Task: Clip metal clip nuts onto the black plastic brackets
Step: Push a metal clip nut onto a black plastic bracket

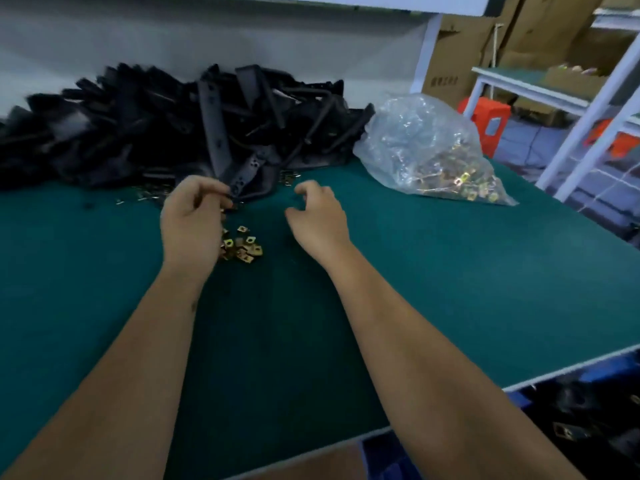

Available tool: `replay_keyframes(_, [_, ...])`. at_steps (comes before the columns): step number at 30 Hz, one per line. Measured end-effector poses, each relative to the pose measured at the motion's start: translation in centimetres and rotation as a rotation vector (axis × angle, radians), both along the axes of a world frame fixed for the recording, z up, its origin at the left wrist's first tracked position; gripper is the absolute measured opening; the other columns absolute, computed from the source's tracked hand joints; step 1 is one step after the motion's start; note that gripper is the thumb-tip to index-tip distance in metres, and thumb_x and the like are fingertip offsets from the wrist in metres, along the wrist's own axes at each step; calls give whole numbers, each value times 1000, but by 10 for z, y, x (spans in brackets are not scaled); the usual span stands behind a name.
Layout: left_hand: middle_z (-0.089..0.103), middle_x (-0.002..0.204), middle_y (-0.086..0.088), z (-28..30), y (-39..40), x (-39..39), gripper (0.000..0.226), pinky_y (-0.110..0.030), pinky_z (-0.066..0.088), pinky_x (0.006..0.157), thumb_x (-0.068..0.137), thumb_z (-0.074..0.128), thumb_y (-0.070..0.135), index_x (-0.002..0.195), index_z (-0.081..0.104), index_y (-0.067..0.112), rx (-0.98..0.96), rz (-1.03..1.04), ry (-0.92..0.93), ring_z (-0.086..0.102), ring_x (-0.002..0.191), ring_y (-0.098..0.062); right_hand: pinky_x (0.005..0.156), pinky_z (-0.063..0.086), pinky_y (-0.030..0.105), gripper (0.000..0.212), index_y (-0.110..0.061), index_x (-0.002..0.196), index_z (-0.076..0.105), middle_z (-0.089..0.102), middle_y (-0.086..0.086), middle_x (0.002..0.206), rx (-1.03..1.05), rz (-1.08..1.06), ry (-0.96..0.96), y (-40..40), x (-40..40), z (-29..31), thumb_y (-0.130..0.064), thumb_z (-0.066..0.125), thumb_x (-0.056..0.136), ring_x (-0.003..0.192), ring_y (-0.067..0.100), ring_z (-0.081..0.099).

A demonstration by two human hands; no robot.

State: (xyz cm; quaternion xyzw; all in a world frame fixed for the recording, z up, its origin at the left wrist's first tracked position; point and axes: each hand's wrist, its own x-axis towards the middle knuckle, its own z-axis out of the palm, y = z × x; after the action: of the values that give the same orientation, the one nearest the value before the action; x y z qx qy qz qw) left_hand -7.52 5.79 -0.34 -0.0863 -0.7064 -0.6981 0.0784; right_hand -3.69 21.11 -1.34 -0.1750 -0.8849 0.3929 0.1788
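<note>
A big heap of black plastic brackets (145,129) lies at the back left of the green table (450,271). One black bracket (244,176) sticks out of the heap's front, and my left hand (190,223) pinches its near end. A small pile of brass-coloured clip nuts (242,245) lies just right of that hand's wrist. My right hand (320,220) hovers over the mat to the right of the bracket, fingers curled and apart, holding nothing.
A clear plastic bag of clip nuts (433,150) sits at the back right. More loose clip nuts (149,195) lie along the heap's front. A blue bin with finished brackets (588,427) is below the table's right edge. Cardboard boxes and white racks stand beyond.
</note>
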Motion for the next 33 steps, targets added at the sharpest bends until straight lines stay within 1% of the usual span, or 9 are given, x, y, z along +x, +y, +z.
replay_keyframes(6, [59,72,7,-12,-28,-40,32,-25,38,59,86,40,4,71,57,27,89,352,-93,46,59,-6,82,51,44,48,-30,139,41,59,-2,112,5,-7,6,-7,-46,-2,-27,51,92,103,26,57])
replay_keyframes(10, [62,73,8,-20,-19,-42,27,-29,36,57,91,45,20,81,65,34,-251,222,-144,49,58,-15,96,47,43,67,-35,150,27,59,-10,128,-228,-57,48,-7,-67,0,-41,57,90,112,18,57])
replay_keyframes(13, [57,57,10,-20,-18,-42,26,-28,37,54,91,47,26,83,68,39,-398,171,-146,50,54,-15,82,51,35,50,-28,137,51,65,-14,92,-348,-88,132,-4,-71,-2,-36,64,89,89,11,63])
replay_keyframes(15, [56,54,13,-18,-17,-42,26,-28,38,53,91,48,25,85,69,38,-339,159,-151,48,51,-12,67,47,28,15,-22,100,69,62,-17,70,-423,-95,195,-2,-69,-3,-29,67,87,67,2,59])
replay_keyframes(17, [58,55,18,-15,-16,-41,27,-26,42,54,93,49,22,85,70,36,-186,144,-165,48,50,-4,55,41,19,13,-11,80,67,52,-15,54,-486,-170,313,0,-63,-3,-22,69,86,49,-2,46])
replay_keyframes(20, [61,65,22,-11,-14,-39,26,-10,42,53,94,49,14,85,68,30,15,185,-148,49,52,8,45,36,7,12,-6,85,62,51,-9,62,-686,-449,541,0,-54,1,-17,69,86,44,-7,47])
replay_keyframes(24, [62,109,-8,-11,-15,-37,23,-29,44,72,94,48,11,87,60,30,15,262,-78,51,76,-14,45,40,12,16,-11,91,50,48,-8,66,-813,-768,753,-18,-45,2,-17,64,88,47,0,47])
replay_keyframes(30, [51,67,13,-16,-15,-30,26,-15,34,48,92,47,11,80,60,30,79,215,-116,39,47,1,49,46,22,24,-16,87,40,47,-4,69,-911,-843,831,-34,-35,8,-7,62,83,57,16,48])
replay_keyframes(33, [54,69,15,-14,-13,-27,23,-7,35,49,92,49,10,82,61,27,112,191,-95,44,49,6,43,41,20,29,-18,82,36,49,-3,69,-1019,-788,825,-43,-33,13,-5,61,80,53,16,50])
